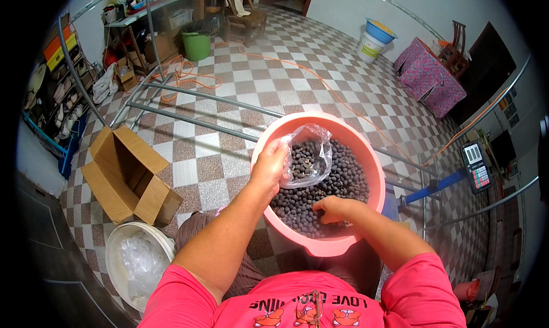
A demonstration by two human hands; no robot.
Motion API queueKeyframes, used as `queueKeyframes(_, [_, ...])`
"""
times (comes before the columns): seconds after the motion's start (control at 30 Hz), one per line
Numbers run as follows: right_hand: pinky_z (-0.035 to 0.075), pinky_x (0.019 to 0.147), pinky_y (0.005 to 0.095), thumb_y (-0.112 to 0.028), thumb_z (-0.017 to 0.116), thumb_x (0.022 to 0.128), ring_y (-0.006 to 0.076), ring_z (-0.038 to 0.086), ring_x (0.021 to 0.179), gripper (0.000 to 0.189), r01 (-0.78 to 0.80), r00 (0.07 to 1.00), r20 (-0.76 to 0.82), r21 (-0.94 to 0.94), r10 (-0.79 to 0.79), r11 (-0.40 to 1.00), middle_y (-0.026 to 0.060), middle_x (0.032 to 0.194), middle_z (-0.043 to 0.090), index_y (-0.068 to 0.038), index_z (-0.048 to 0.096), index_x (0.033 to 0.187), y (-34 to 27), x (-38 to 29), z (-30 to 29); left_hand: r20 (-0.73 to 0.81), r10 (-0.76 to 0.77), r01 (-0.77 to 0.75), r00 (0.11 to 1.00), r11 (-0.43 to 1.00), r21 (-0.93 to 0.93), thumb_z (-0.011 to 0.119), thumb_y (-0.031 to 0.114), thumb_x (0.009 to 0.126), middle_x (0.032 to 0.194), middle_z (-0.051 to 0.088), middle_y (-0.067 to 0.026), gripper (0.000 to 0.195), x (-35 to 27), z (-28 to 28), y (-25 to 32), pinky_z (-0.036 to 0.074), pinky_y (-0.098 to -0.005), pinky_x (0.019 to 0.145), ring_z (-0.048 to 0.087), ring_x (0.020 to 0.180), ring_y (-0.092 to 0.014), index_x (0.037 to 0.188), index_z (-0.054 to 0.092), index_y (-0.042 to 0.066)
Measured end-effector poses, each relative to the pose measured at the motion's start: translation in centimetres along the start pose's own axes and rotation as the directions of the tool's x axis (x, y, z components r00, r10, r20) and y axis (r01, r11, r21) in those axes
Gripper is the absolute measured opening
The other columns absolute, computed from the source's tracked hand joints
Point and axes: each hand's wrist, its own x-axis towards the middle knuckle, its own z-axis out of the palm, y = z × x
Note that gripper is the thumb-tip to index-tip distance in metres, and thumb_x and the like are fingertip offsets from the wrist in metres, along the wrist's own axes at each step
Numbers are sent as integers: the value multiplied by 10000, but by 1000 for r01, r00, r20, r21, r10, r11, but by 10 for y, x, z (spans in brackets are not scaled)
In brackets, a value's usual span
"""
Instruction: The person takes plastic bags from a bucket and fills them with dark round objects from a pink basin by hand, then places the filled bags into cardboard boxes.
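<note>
My left hand (pixel 272 163) grips the rim of a clear plastic bag (pixel 328 156) over the pink plastic basin (pixel 376 173). The bag's mouth gapes upward, and dark round pieces show in it; I cannot tell whether all of them lie inside or some show through the film. Many dark, round, seed-like balls (pixel 300 216) fill the lower part of the basin. On the near right side, my right hand (pixel 336 210) reaches down among these balls with its fingers curled. Its fingertips are partly hidden, so whether it holds any is unclear.
An open cardboard box (pixel 128 178) stands at left, above a white bucket (pixel 113 259) holding clear plastic bags (pixel 143 259). Metal tubes (pixel 201 124) run behind the basin. A digital scale display (pixel 475 167) rises at right on a blue post (pixel 433 190). An orange cord (pixel 309 68) crosses the tiled floor.
</note>
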Motion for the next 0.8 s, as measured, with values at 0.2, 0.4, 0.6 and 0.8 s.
queueKeyframes(0.2, [456, 424, 255, -64, 607, 719, 118, 568, 572, 170, 100, 952, 235, 369, -197, 924, 34, 708, 566, -75, 542, 875, 22, 6, -12, -7, 2, -2, 1000, 1000, 12, 430, 215, 902, 642, 422, 35, 211, 0, 2, 0, 304, -206, 375, 370, 491, -57, 1064, 512, 107])
queueKeyframes(0.4, [400, 370, 204, -28, 589, 771, 103, 548, 540, 121, 181, 915, 36, 853, -402, 489, 43, 691, 556, -59, 515, 861, 20, 0, -38, 17, 12, -12, 1000, 1000, -5, 421, 215, 905, 633, 416, 42, 199, 2, 0, -3, 292, -203, 378, 361, 488, -53, 1046, 506, 103])
queueKeyframes(0.6, [486, 490, 265, -55, 562, 799, 163, 564, 594, 163, 348, 926, -285, 897, -246, 272, 79, 744, 567, -55, 494, 948, -11, 21, -67, 1, 6, -6, 1000, 1000, -16, 415, 206, 907, 632, 419, 41, 206, 0, 2, -1, 287, -203, 378, 361, 484, -53, 1058, 503, 98])
queueKeyframes(0.8, [530, 715, 362, -43, 546, 797, 206, 543, 919, 350, 465, 885, -415, 798, -210, 383, 84, 1053, 484, -24, 468, 1137, -30, 33, -61, 10, 16, -16, 1000, 1000, -22, 418, 198, 905, 634, 420, 35, 209, 1, -1, -2, 288, -206, 370, 366, 484, -55, 1060, 506, 88])
